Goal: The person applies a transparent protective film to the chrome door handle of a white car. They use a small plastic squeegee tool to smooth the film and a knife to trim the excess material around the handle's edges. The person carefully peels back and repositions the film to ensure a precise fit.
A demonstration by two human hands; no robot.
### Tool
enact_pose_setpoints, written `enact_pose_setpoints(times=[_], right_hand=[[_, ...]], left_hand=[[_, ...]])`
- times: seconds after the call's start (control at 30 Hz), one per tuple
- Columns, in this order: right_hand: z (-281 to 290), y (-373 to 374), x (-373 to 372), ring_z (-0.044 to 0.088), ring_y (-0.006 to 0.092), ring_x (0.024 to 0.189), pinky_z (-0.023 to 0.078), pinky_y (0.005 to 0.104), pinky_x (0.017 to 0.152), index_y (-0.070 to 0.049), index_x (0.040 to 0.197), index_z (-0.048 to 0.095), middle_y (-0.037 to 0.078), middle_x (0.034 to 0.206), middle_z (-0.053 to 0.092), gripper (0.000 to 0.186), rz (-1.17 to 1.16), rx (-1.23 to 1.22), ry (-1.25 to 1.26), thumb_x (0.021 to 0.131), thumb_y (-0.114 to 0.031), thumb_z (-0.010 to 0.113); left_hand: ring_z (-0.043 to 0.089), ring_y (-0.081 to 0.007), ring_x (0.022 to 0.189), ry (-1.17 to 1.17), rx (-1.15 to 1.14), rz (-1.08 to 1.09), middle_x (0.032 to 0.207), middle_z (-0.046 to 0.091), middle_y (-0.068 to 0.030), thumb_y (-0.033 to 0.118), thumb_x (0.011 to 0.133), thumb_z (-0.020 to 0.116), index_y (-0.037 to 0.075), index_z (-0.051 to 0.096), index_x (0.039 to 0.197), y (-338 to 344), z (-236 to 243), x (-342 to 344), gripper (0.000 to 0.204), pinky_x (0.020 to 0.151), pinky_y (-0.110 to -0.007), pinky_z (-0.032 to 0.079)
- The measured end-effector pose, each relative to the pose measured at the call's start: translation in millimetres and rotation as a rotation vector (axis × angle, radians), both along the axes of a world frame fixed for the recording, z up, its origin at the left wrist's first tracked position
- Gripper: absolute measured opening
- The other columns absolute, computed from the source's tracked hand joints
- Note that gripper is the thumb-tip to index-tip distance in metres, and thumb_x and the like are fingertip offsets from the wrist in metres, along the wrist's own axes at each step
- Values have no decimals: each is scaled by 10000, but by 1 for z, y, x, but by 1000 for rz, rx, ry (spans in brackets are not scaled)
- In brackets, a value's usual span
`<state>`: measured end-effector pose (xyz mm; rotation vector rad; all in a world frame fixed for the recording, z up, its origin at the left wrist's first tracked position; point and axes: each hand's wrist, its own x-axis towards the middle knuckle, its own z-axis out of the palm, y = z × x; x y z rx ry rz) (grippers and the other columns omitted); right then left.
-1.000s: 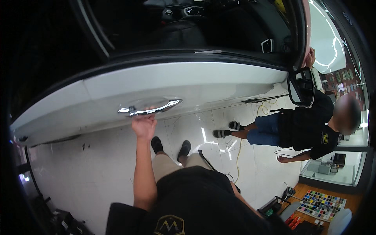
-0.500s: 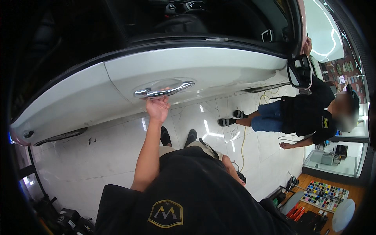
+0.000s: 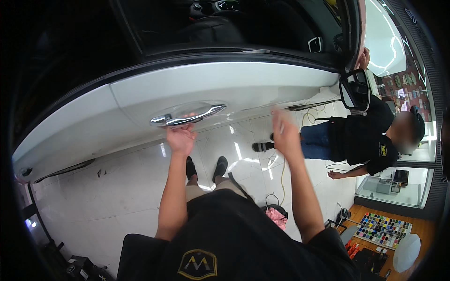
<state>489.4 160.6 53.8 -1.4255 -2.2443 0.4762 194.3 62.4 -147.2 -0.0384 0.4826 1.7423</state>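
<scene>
Fingers of left hand under chrome handle — curled.

Multicoloured swatch chart on floor, lower right

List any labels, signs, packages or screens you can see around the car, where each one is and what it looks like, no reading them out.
Colour swatch chart: lower right, lying on an orange-brown surface; a dark board with rows of small multicoloured squares.
Shirt emblem: bottom centre, on the person's own black shirt; a gold shield outline.
Sleeve badge: right, on the co-worker's black sleeve; small and yellow.
Wall display: far right, behind glass; rows of small coloured items, too blurred to tell.
No screens visible.
</scene>
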Motion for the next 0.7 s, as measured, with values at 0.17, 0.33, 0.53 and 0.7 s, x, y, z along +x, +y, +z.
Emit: enact_pose_setpoints(times=[0.17, 0.33, 0.53, 0.7], right_hand=[[70, 144, -67, 630, 329, 1104, 519, 401, 959, -72, 1215, 712, 126, 1221, 690, 337, 322, 566, 67, 899, 28, 651], [59, 188, -73, 661, 278, 992, 553, 359, 855, -59, 1055, 768, 69, 1068, 720, 209, 493, 579, -81, 862, 5, 716], [61, 189, -73, 671, 266, 867, 531, 313, 730, -63, 1050, 703, 93, 992, 704, 178, 576, 711, -73, 883, -5, 719], [44, 65, -56, 626, 210, 670, 518, 277, 659, -16, 1140, 689, 119, 873, 675, 260, 353, 99, 231, 892, 56, 655]], left_hand=[[683, -201, 1079, -4, 40, -16, 1270, 731, -93, 611, 1009, 410, 130, 716, 1154, 13, 9, 15, 588, 578, -315, 445], [673, -251, 1144, -11, 125, -1, 1269, 728, -119, 568, 1029, 379, 113, 717, 1156, 9, -1, 9, 582, 566, -319, 456], [627, -328, 1279, 41, 153, 14, 1266, 727, -135, 500, 1039, 357, 90, 716, 1175, 5, -4, 8, 562, 546, -335, 469], [611, -371, 1302, 48, 192, -30, 1255, 731, -143, 463, 1040, 357, 75, 720, 1178, 11, 0, 17, 548, 539, -355, 487]])
